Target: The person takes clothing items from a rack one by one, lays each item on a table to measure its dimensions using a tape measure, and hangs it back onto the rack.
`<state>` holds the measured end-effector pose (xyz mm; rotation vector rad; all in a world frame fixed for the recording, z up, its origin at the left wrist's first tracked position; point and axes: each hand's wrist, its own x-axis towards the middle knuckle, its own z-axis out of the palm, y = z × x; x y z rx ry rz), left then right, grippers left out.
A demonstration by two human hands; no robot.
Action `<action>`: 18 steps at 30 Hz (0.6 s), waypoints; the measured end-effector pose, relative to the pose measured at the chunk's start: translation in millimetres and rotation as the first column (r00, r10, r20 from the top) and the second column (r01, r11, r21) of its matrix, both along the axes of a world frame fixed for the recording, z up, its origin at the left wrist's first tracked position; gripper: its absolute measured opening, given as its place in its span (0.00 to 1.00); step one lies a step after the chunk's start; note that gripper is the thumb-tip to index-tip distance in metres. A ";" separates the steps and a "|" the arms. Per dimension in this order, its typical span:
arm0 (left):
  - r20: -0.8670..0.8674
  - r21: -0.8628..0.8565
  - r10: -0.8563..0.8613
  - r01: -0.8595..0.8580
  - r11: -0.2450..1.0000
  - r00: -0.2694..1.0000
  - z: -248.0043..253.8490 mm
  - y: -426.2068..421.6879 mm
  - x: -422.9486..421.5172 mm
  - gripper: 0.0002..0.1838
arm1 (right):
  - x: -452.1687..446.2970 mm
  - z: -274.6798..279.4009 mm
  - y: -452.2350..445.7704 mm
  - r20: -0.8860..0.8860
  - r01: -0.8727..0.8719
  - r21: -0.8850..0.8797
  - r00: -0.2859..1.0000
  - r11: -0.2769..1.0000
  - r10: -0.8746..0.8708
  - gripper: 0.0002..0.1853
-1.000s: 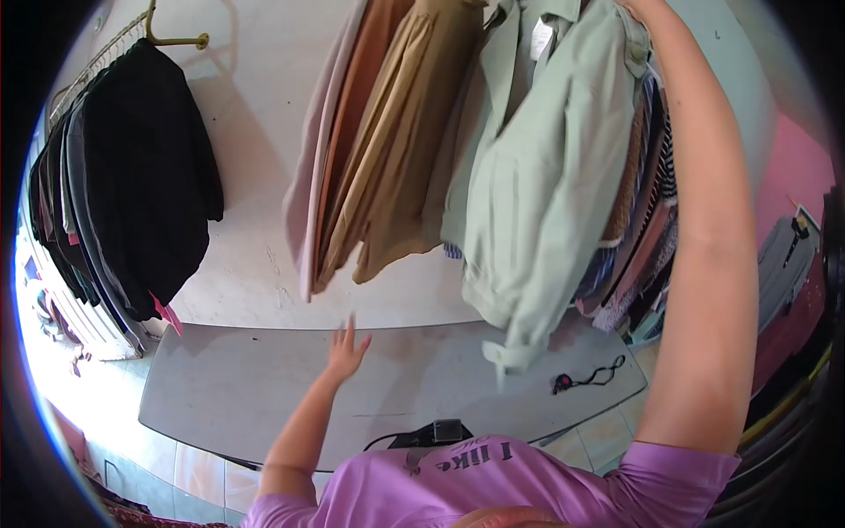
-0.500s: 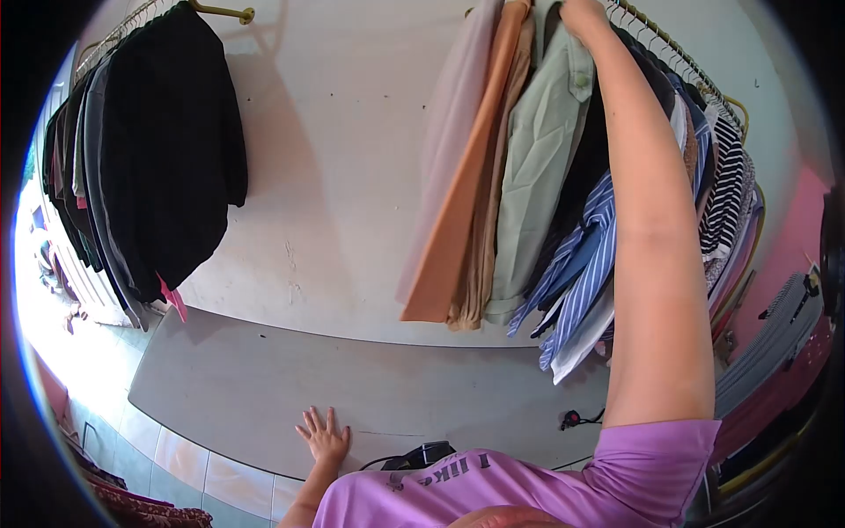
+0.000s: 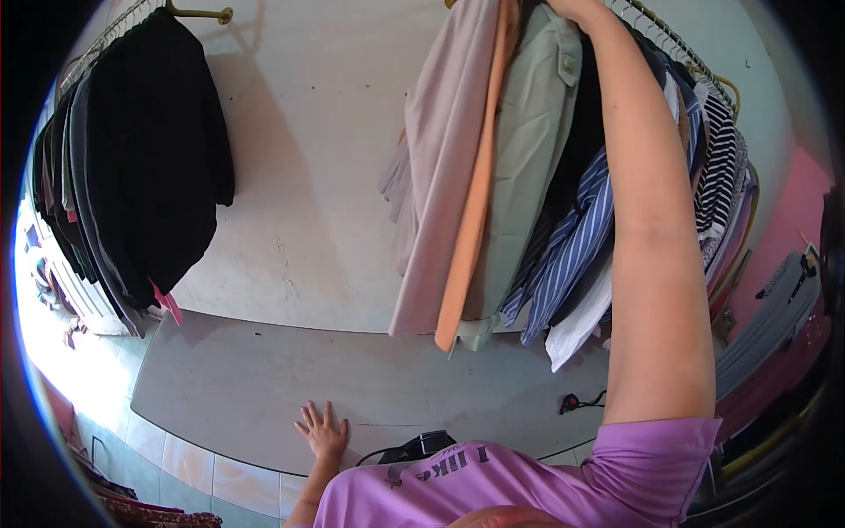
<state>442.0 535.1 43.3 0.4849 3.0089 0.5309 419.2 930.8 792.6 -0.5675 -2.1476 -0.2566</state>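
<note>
My left hand (image 3: 324,431) lies flat with fingers spread on a grey board-like surface (image 3: 264,378). My right arm is stretched up to the hanging clothes, and my right hand (image 3: 574,9) is curled at the top of a light green garment (image 3: 532,167). The image's top edge cuts off its fingertips, so what they grip is hidden. Left of the green garment hang an orange garment (image 3: 466,290) and a pale pink garment (image 3: 444,176). Behind my forearm hang a blue-and-white striped shirt (image 3: 576,242) and a white garment (image 3: 585,317).
A gold rail (image 3: 673,48) carries more clothes at right, including a black-and-white striped top (image 3: 717,167). Dark clothes (image 3: 154,158) hang from another rail at left. A black object with a cord (image 3: 422,447) and a small black-and-red item (image 3: 574,403) lie near my body.
The pink garment has swung forward and lower, covering much of the orange one. The green garment and my right hand have shifted slightly left. My left hand stays on the grey surface.
</note>
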 end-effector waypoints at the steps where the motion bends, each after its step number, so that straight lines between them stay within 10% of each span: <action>1: -0.005 0.022 -0.002 0.002 1.000 1.000 -2.2 -0.9 -0.7 0.35 | 33.2 -22.7 -45.0 -0.156 -0.319 -0.259 0.945 0.912 0.287 0.21; 2: -0.007 0.049 -0.001 0.001 0.999 1.000 -3.5 -0.6 0.1 0.35 | 42.9 -24.7 -47.3 -0.344 -0.482 -0.444 0.870 0.756 0.353 0.20; 4: -0.011 0.035 0.003 -0.003 0.999 1.000 -4.0 -0.1 -0.1 0.34 | 35.9 10.5 61.7 -0.288 0.139 0.190 0.954 0.972 -0.080 0.17; 8: -0.005 0.013 0.010 -0.010 1.000 1.000 -5.5 -1.7 -2.1 0.34 | 77.0 -36.3 71.1 -0.252 0.620 0.259 0.784 0.741 -0.568 0.19; 15: -0.010 0.028 0.016 -0.015 1.000 1.000 -5.1 -4.0 -2.9 0.34 | 51.0 6.3 107.4 -0.067 0.196 -0.057 0.978 0.979 -0.199 0.24; 18: -0.007 0.028 0.020 -0.019 0.999 1.000 -3.7 -1.9 -2.8 0.34 | 23.8 15.3 141.8 -0.385 -0.110 -0.182 0.922 0.977 0.032 0.27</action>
